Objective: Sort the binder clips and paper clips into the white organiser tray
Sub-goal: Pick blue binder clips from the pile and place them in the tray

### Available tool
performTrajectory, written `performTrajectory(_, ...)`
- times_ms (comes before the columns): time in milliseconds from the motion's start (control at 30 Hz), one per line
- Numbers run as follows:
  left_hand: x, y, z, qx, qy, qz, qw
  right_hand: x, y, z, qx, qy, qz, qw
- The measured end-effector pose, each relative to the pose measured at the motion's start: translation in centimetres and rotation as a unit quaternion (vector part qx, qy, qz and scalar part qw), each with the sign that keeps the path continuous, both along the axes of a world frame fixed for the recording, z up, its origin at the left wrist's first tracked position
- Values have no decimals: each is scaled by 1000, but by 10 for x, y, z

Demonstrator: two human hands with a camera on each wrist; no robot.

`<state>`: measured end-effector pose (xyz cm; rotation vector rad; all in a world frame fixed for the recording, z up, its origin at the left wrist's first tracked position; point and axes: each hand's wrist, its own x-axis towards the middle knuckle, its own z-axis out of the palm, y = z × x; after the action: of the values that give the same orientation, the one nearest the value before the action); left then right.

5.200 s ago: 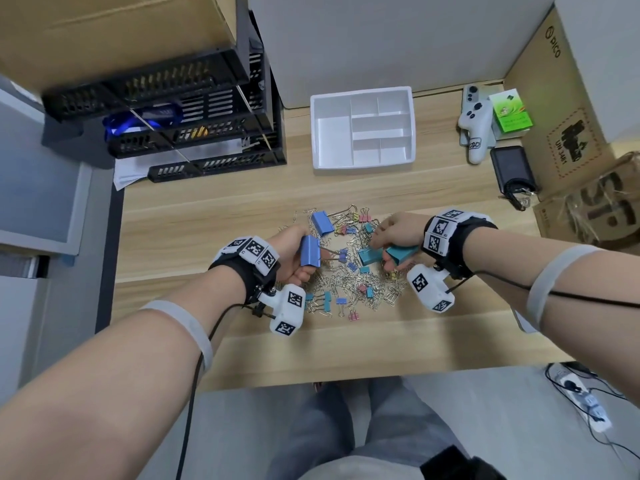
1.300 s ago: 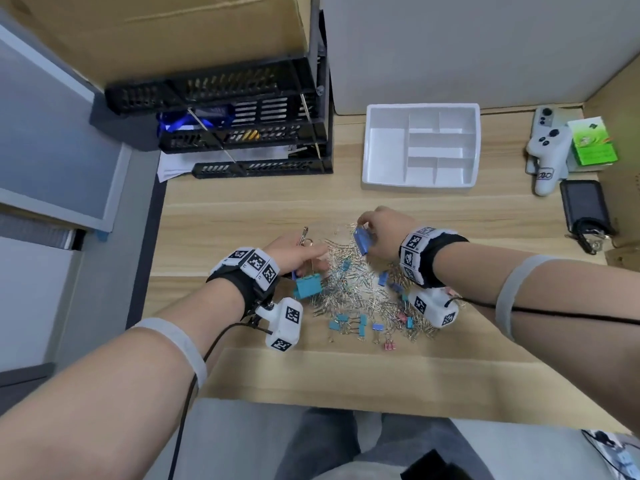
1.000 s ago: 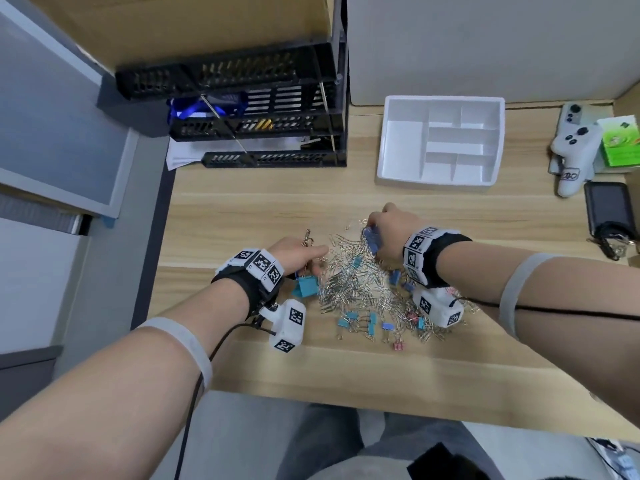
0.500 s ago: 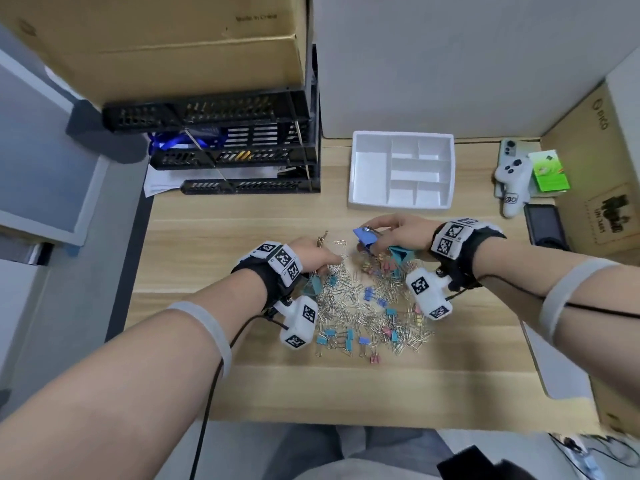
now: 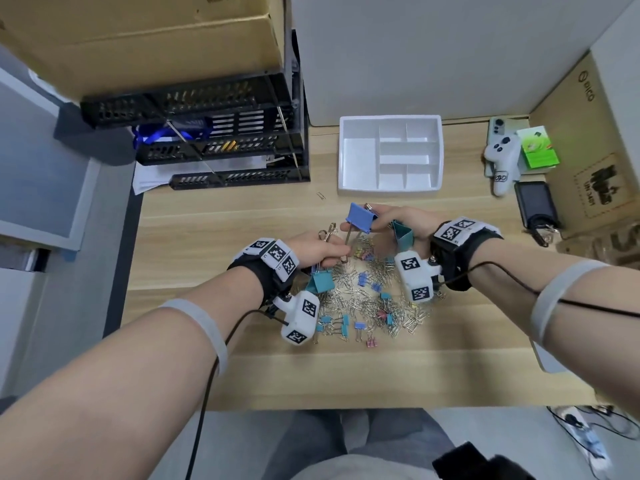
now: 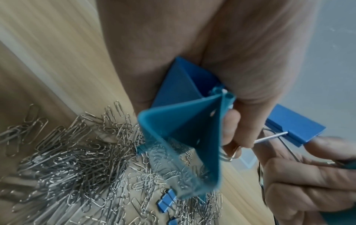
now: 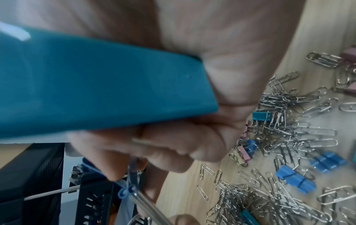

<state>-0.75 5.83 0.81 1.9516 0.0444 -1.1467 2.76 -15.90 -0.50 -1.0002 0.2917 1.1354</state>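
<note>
The white organiser tray (image 5: 356, 157) stands at the back of the desk with bare compartments. My right hand (image 5: 379, 220) pinches a large blue binder clip (image 5: 360, 218) and keeps a large teal binder clip (image 5: 403, 237) against the palm, seen close in the right wrist view (image 7: 96, 83). My left hand (image 5: 337, 252) grips another teal binder clip (image 6: 179, 144) and a blue one (image 6: 183, 85) behind it. Its fingertips (image 6: 234, 135) touch the wire handle of the right hand's blue clip (image 6: 294, 126). Under both hands lies the pile of paper clips and small binder clips (image 5: 367, 299).
Black stacked letter trays (image 5: 225, 147) under a cardboard box (image 5: 145, 39) fill the back left. A white controller (image 5: 502, 161), a green box (image 5: 536, 152) and a black device (image 5: 533, 204) lie at the right. One stray paper clip (image 5: 321, 195) lies ahead of the tray.
Both hands have gathered large clips from the pile. My right hand has lifted the blue clip toward my left hand, whose fingers now reach its wire handle.
</note>
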Motion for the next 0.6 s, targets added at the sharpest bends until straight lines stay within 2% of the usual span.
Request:
performTrajectory(100,-3,0,-1,-6,-7,-15,1000,-3,0,1,-25,-4,-15,1000)
performTrajectory(200,-6,3,-10,29,-12,9,999,-5,-1,-1,-120,-23,-34,992)
performTrajectory(233,-7,4,-13,40,-18,7,999,-6,-2,-2,-178,-67,0,982)
performTrajectory(300,-8,4,-15,56,-31,3,998,-7,-4,-4,-283,-164,91,941)
performTrajectory(333,-8,3,-16,64,-38,8,997,-8,-3,-5,-301,-181,106,930)
performTrajectory(433,-6,1,-13,79,-58,25,995,-10,-1,-8,-296,-184,64,935)
performTrajectory(600,-3,0,-10,92,-69,34,993,-18,-2,-8,-365,-257,93,890)
